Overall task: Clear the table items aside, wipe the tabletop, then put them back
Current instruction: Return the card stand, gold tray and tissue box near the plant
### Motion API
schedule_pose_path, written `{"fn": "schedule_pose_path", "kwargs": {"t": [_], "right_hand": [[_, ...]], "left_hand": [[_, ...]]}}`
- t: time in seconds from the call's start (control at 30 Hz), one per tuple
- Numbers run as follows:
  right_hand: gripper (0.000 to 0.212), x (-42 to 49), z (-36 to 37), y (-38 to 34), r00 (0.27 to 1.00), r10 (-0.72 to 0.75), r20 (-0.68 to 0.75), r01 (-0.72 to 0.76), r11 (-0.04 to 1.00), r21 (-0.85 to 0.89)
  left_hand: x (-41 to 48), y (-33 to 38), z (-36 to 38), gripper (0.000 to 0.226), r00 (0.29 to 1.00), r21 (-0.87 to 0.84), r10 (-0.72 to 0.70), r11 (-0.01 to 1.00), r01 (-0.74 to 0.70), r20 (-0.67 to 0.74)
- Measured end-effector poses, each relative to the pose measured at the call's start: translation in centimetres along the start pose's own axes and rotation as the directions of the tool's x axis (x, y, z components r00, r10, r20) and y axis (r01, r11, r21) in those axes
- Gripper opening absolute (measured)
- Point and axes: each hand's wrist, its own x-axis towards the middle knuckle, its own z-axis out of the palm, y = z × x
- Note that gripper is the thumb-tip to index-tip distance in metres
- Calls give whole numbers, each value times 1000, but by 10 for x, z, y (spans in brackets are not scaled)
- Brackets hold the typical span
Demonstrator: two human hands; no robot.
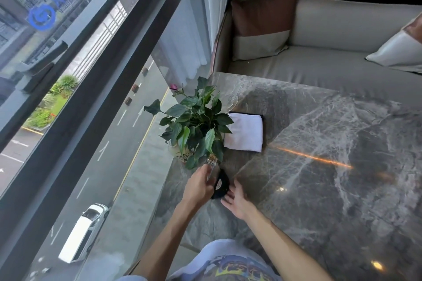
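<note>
A leafy green potted plant (194,123) stands in a pale patterned pot at the left edge of the grey marble tabletop (319,143). A folded white cloth (246,131) lies flat just right of it. My left hand (199,183) is closed around a thin clear stem topped by a small tufted head (212,159), just below the plant. A small black object (221,186) sits on the table between my hands. My right hand (237,201) rests open beside it, fingertips touching its lower edge. A clear glass item (231,98) stands behind the plant.
A large window (80,75) runs along the left, right beside the table edge. A grey sofa (331,59) with cushions lies beyond the far edge of the table. Bare marble stretches to the right of the cloth.
</note>
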Motion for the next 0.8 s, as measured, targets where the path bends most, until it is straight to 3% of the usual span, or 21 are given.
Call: {"fn": "schedule_pose_path", "kwargs": {"t": [0.63,0.8], "right_hand": [[63,-9,1,-1,1000,-2,17,3,998,-63],[65,-22,-4,-10,998,52,41,-41,971,-235]], "left_hand": [[-5,2,2,11,999,15,-24,1000,23,21],[-8,6,-2,12,998,65,-52,997,49,45]]}}
